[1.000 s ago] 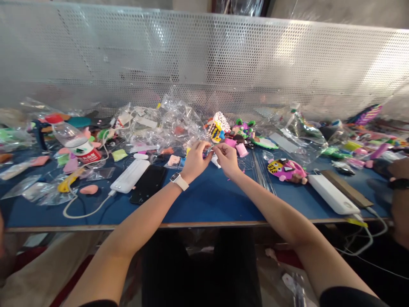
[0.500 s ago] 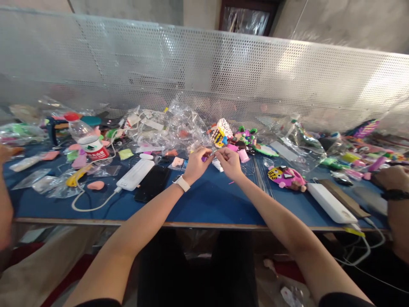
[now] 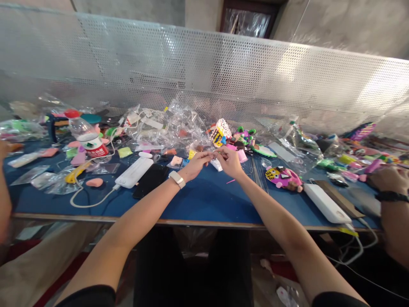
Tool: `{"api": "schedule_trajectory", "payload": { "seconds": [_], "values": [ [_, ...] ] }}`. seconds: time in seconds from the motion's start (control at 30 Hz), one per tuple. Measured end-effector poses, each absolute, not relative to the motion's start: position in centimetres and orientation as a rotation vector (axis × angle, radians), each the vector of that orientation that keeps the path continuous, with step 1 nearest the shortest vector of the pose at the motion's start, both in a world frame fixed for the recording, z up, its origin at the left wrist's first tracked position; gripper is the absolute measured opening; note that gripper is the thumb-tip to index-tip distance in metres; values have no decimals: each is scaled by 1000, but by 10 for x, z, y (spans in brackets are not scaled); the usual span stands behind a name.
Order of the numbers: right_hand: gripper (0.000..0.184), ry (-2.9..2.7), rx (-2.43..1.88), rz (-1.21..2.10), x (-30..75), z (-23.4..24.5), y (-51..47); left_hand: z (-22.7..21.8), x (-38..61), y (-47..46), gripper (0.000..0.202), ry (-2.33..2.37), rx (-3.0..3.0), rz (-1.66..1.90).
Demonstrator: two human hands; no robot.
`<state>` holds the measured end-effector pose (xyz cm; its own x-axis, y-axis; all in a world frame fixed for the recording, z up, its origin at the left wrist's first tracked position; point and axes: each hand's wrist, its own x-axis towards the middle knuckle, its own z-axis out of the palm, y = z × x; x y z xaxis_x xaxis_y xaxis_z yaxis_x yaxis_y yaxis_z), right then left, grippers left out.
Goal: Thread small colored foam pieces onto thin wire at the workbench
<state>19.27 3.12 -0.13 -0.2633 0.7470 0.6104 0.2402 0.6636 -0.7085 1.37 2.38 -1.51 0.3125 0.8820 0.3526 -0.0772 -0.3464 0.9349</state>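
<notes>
My left hand (image 3: 195, 165) and my right hand (image 3: 228, 161) meet fingertip to fingertip over the middle of the blue table. Both are closed in a pinch; whatever is between the fingers is too small to make out. Just below the fingertips lies a small white packet (image 3: 217, 165). Beyond them stand a decorated clay figure in white, yellow and orange (image 3: 220, 133) and a pink piece of clay (image 3: 242, 156). A thin pink strip (image 3: 230, 181) rests on the table by my right wrist.
A white power bank (image 3: 134, 172) and a dark phone (image 3: 150, 181) lie to the left, near a plastic bottle (image 3: 96, 146). Crumpled clear bags (image 3: 179, 123) line the perforated metal screen (image 3: 179, 55). On the right are a pink clay figure (image 3: 283, 177), another power bank (image 3: 326, 203) and a co-worker's hand (image 3: 390, 179).
My left hand has turned flatter, its wrist shifting slightly left, and a purple bit visible by its fingers is now out of sight. My right hand keeps its pinch. The view has shifted slightly.
</notes>
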Motion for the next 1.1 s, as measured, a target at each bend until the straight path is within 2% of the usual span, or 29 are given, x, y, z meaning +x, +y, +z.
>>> {"api": "schedule_trajectory", "payload": {
  "seconds": [0.2, 0.5, 0.73, 1.1],
  "values": [
    [30, -1723, -798, 681, 185, -6, 33, -14, 16, 25, 20, 830, 1657, 1261],
    [31, -1678, -847, 707, 177, -3, 27, -6, 7, 15, 19, 1062, 2290, 1509],
    [30, -1724, -859, 619, 172, -3, 17, -14, 7, 16, 17, 1210, 2325, 1619],
    [32, -1663, -779, 679, 177, 4, 19, -4, 3, 2, 32, 1129, 2400, 1615]
  ]
}}
